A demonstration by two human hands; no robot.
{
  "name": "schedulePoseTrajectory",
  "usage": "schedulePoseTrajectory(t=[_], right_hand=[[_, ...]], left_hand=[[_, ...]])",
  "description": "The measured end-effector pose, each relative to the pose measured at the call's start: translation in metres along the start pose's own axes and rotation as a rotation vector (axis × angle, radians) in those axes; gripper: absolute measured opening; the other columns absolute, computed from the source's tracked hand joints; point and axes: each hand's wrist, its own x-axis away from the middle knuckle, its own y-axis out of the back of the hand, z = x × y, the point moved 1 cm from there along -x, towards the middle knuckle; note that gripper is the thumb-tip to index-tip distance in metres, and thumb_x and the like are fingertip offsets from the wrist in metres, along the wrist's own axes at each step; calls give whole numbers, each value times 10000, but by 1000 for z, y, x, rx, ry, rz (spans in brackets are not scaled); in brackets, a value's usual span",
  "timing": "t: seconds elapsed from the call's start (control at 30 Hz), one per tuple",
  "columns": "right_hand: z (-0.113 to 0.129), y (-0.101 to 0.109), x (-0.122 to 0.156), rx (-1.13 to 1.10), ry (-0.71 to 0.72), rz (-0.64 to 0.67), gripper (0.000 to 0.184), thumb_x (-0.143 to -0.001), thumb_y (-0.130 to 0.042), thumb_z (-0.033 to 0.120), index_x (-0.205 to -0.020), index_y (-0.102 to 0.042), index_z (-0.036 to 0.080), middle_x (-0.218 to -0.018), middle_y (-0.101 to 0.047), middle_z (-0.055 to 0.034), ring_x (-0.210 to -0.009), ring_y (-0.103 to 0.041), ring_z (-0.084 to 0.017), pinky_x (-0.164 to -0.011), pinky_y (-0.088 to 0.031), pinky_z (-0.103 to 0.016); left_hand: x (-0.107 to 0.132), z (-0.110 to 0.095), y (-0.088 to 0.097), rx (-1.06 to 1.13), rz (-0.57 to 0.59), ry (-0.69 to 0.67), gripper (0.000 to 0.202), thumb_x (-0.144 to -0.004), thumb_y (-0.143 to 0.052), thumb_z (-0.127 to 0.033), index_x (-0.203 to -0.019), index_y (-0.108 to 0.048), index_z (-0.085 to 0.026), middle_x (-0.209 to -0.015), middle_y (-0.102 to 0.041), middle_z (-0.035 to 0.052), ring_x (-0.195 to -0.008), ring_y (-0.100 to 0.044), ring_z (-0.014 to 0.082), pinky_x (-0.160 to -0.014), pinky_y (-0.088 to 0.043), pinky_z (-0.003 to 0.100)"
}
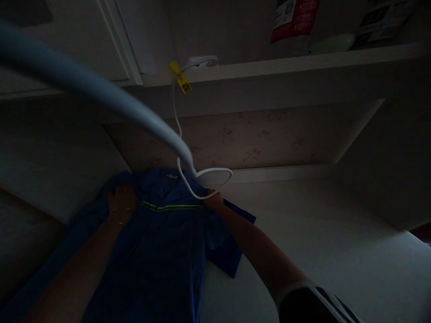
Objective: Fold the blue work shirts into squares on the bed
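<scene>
A blue jacket (pixel 161 242) with a thin yellow-green stripe across its chest is spread out on a pale surface. My left hand (pixel 123 204) lies on the shoulder at the left, fingers resting on the cloth. At the other shoulder, my right hand (pixel 214 199) is closed on the jacket's edge, its fingers partly covered by a white cable. The collar, with a small label, shows between both hands. One short sleeve sticks out beneath my right forearm.
The looped white cable (pixel 215 169) hangs before my right hand from a thick pale arm (pixel 134 107) crossing the upper left. It runs past a yellow tag (pixel 182 80) to a shelf (pixel 269 67). On the shelf stands a red-labelled container (pixel 294 20). Side panels flank the pale surface (pixel 286 215).
</scene>
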Motion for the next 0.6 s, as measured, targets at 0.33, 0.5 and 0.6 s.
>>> schedulePoseTrajectory(t=[0.33, 0.5, 0.6], right_hand=[[12, 3, 5, -77, 88, -126, 326, -978, -397, 345, -1121, -655, 204, -1239, -631, -136, -1136, -577, -310, -948, -429, -491], [12, 8, 10, -164, 164, -145, 335, -1019, -335, 316, -1174, -592, 165, -1144, -677, -111, -1054, -617, -233, -882, -442, -318], [13, 11, 11, -209, 192, -141, 332, -1016, -360, 320, -1203, -585, 162, -1143, -685, -115, -1044, -627, -225, -880, -446, -307]], left_hand=[[22, 30, 19, -171, -7, -29, 518, -973, -234, -322, -1078, -610, 19, -1111, -647, 228, -1090, -571, 360, -964, -373, 521], [30, 39, 20, -14, 242, 15, 530, -953, -294, -405, -1034, -654, -24, -1091, -681, 202, -1021, -639, 355, -883, -457, 496], [37, 44, 28, -8, 237, 8, 433, -947, -286, -284, -979, -654, -58, -1034, -692, 163, -1004, -656, 323, -868, -483, 480]])
